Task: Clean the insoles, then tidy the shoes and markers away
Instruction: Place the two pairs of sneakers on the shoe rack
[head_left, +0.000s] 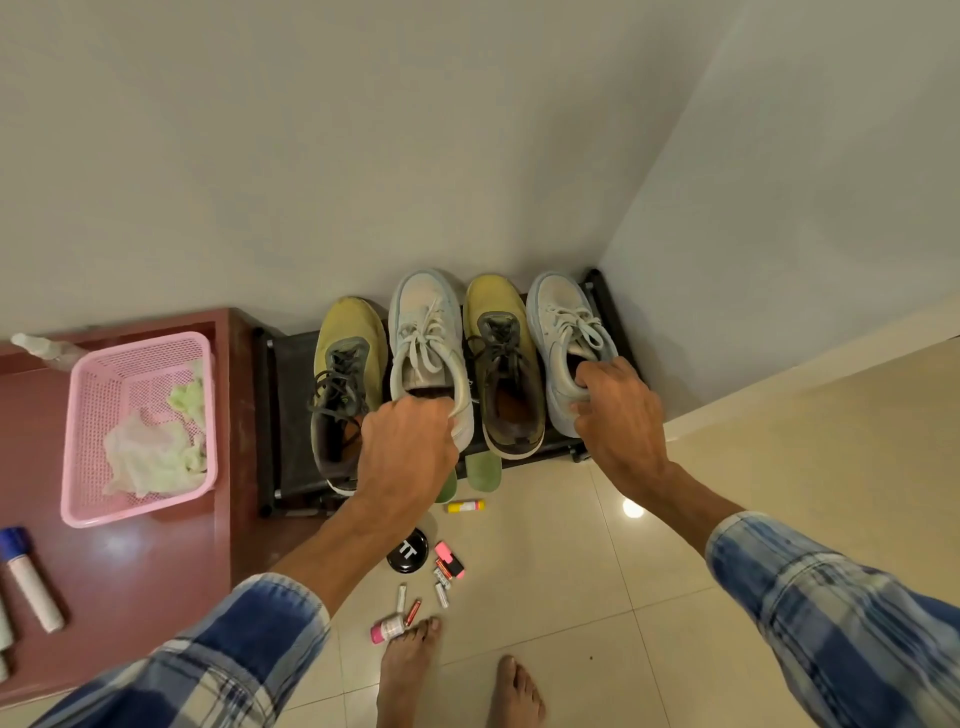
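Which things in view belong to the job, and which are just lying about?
Job: left white shoe, right white shoe, left yellow shoe, right yellow shoe, green insoles, yellow marker, pink marker, blue-capped marker.
Lying about: batteries, black tin, pink-capped bottle.

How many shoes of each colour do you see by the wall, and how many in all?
Yellow shoes: 2
White shoes: 2
Total: 4

Home, corner of a room: low black shoe rack (291, 374) with sneakers (348, 332) against a plain wall, glossy cream floor tiles (649, 597), bare feet (410, 670), pink basket (135, 514) on maroon cabinet (130, 571).
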